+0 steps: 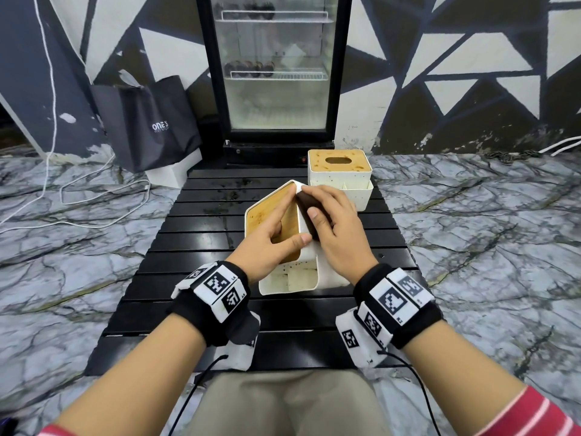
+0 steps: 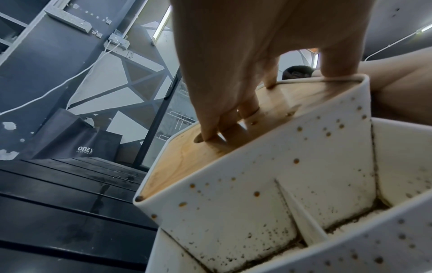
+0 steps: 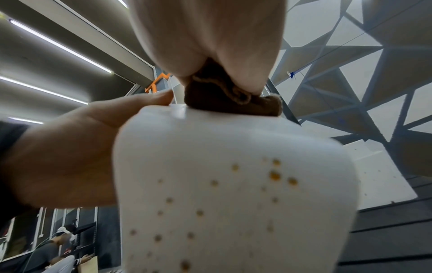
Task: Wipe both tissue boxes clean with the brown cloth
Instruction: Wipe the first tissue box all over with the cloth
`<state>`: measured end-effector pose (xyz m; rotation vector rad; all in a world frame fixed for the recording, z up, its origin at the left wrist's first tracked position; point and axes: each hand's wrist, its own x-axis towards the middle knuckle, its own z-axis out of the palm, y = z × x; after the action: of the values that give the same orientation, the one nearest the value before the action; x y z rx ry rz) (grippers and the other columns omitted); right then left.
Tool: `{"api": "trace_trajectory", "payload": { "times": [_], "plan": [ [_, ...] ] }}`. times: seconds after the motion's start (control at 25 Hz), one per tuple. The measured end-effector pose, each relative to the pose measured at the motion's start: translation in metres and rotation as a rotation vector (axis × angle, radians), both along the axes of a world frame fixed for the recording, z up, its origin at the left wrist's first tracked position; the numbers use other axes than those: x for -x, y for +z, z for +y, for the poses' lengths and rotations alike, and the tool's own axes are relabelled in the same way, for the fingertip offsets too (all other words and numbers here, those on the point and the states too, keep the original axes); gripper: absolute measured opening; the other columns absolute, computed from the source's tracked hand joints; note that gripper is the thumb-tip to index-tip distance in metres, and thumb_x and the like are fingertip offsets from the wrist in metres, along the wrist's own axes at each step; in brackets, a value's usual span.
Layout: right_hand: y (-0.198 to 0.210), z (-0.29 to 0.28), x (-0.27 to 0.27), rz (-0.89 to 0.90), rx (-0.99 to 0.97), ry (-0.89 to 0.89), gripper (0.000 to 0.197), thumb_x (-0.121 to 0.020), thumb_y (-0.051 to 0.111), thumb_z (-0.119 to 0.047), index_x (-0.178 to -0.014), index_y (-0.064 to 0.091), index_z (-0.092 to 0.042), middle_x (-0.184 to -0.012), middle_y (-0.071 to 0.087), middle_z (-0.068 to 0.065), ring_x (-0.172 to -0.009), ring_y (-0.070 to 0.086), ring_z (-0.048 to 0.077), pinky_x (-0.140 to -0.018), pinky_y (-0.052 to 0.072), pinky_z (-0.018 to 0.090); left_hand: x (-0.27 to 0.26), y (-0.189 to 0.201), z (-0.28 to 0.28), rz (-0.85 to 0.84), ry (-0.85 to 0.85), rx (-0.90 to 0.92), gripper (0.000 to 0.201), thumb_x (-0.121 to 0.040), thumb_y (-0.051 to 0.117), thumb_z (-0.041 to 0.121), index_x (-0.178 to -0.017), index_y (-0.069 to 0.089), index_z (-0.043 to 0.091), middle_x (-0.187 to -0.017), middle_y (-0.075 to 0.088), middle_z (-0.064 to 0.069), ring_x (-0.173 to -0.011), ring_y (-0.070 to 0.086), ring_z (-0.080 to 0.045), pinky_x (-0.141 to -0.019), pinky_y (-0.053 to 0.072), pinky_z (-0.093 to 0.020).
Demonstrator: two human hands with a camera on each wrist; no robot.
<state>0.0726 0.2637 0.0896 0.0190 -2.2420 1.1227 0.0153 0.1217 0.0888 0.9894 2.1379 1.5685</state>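
The near tissue box (image 1: 301, 278), white with brown spots and a wooden lid, stands tilted on the black slatted table (image 1: 195, 297). My left hand (image 1: 290, 236) grips it, fingers (image 2: 219, 118) hooked into the lid's slot and thumb on the white side. My right hand (image 1: 327, 215) holds the folded brown cloth (image 1: 309, 202) and presses it against the box's upper white side. The right wrist view has the cloth (image 3: 224, 97) bunched under my palm on the speckled wall (image 3: 233, 184). The second tissue box (image 1: 338, 166), also spotted, stands upright behind.
A glass-door fridge (image 1: 276, 67) stands past the table's far edge. A black bag (image 1: 147, 121) leans at the back left, and white cables (image 1: 94, 196) lie on the marble floor. My knees (image 1: 289, 404) sit below the near edge.
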Motion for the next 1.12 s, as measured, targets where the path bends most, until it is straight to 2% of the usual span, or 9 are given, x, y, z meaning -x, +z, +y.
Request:
{"api": "trace_trajectory", "payload": {
  "times": [0.08, 0.2, 0.32, 0.4, 0.56, 0.64, 0.76, 0.96, 1.12],
  "plan": [
    [0.004, 0.005, 0.007, -0.015, 0.005, 0.006, 0.039, -0.089, 0.039, -0.025, -0.126, 0.051, -0.022, -0.124, 0.049, 0.0, -0.119, 0.04, 0.021, -0.101, 0.029, 0.028, 0.003, -0.003, -0.001, -0.048, -0.021, -0.042, 0.078, -0.088, 0.063, 0.027, -0.146, 0.013, 0.043, -0.14, 0.041, -0.024, -0.12, 0.041, -0.021, -0.078, 0.048, -0.017],
    [0.003, 0.008, 0.011, 0.004, 0.025, 0.02, 0.039, -0.089, 0.04, -0.024, -0.127, 0.051, -0.021, -0.125, 0.049, 0.0, -0.121, 0.041, 0.018, -0.106, 0.03, 0.034, 0.006, -0.007, -0.002, -0.083, -0.041, -0.067, 0.081, -0.084, 0.064, 0.033, -0.146, 0.014, 0.045, -0.141, 0.046, -0.012, -0.123, 0.047, -0.027, -0.088, 0.044, -0.018],
    [-0.008, 0.008, 0.006, -0.008, 0.067, -0.007, 0.04, -0.089, 0.04, -0.027, -0.127, 0.05, -0.023, -0.124, 0.048, -0.002, -0.12, 0.041, 0.018, -0.106, 0.031, 0.033, 0.005, -0.009, -0.002, -0.1, -0.026, -0.097, 0.08, -0.08, 0.062, 0.036, -0.143, 0.014, 0.05, -0.142, 0.046, 0.003, -0.124, 0.05, -0.014, -0.101, 0.043, -0.025],
    [-0.018, 0.006, -0.001, -0.035, 0.078, -0.027, 0.04, -0.089, 0.04, -0.028, -0.128, 0.049, -0.025, -0.123, 0.047, -0.006, -0.12, 0.039, 0.018, -0.103, 0.029, 0.028, 0.005, -0.009, -0.002, -0.114, -0.01, -0.126, 0.077, -0.081, 0.062, 0.036, -0.137, 0.014, 0.057, -0.142, 0.047, 0.006, -0.126, 0.049, -0.012, -0.103, 0.043, -0.031],
    [-0.032, 0.003, -0.019, -0.043, 0.07, -0.058, 0.039, -0.09, 0.04, -0.028, -0.127, 0.05, -0.025, -0.121, 0.045, -0.011, -0.119, 0.038, 0.015, -0.099, 0.026, 0.023, 0.005, -0.009, -0.004, -0.139, 0.003, -0.149, 0.077, -0.083, 0.066, 0.037, -0.133, 0.013, 0.06, -0.138, 0.051, -0.002, -0.122, 0.053, -0.014, -0.101, 0.045, -0.032],
    [-0.035, -0.002, -0.028, -0.044, 0.076, -0.075, 0.038, -0.09, 0.04, -0.026, -0.127, 0.05, -0.023, -0.12, 0.044, -0.012, -0.117, 0.036, 0.011, -0.099, 0.025, 0.023, 0.005, -0.01, -0.004, -0.128, 0.043, -0.15, 0.075, -0.081, 0.066, 0.041, -0.131, 0.015, 0.064, -0.138, 0.049, -0.002, -0.122, 0.053, -0.016, -0.094, 0.049, -0.025],
    [-0.039, -0.014, -0.041, -0.048, 0.051, -0.076, 0.038, -0.091, 0.04, -0.024, -0.127, 0.05, -0.021, -0.125, 0.048, -0.004, -0.118, 0.035, 0.01, -0.102, 0.024, 0.023, 0.005, -0.012, -0.004, -0.107, 0.068, -0.135, 0.077, -0.088, 0.06, 0.031, -0.143, 0.01, 0.05, -0.133, 0.052, -0.005, -0.115, 0.056, -0.015, -0.079, 0.049, -0.013],
    [-0.04, -0.012, -0.041, -0.053, 0.048, -0.062, 0.038, -0.091, 0.039, -0.026, -0.127, 0.051, -0.021, -0.128, 0.049, 0.0, -0.122, 0.035, 0.016, -0.105, 0.023, 0.025, 0.003, -0.012, -0.009, -0.12, 0.099, -0.162, 0.075, -0.093, 0.052, 0.015, -0.147, 0.007, 0.041, -0.115, 0.056, 0.013, -0.09, 0.062, 0.011, -0.071, 0.047, -0.007],
    [-0.034, -0.025, -0.035, -0.063, 0.048, -0.045, 0.039, -0.091, 0.038, -0.026, -0.128, 0.05, -0.02, -0.128, 0.048, 0.0, -0.122, 0.033, 0.015, -0.102, 0.019, 0.015, 0.004, -0.012, -0.013, -0.116, 0.096, -0.154, 0.076, -0.092, 0.052, 0.02, -0.146, 0.004, 0.043, -0.121, 0.051, 0.019, -0.099, 0.058, 0.013, -0.074, 0.045, -0.005]
  ]
}}
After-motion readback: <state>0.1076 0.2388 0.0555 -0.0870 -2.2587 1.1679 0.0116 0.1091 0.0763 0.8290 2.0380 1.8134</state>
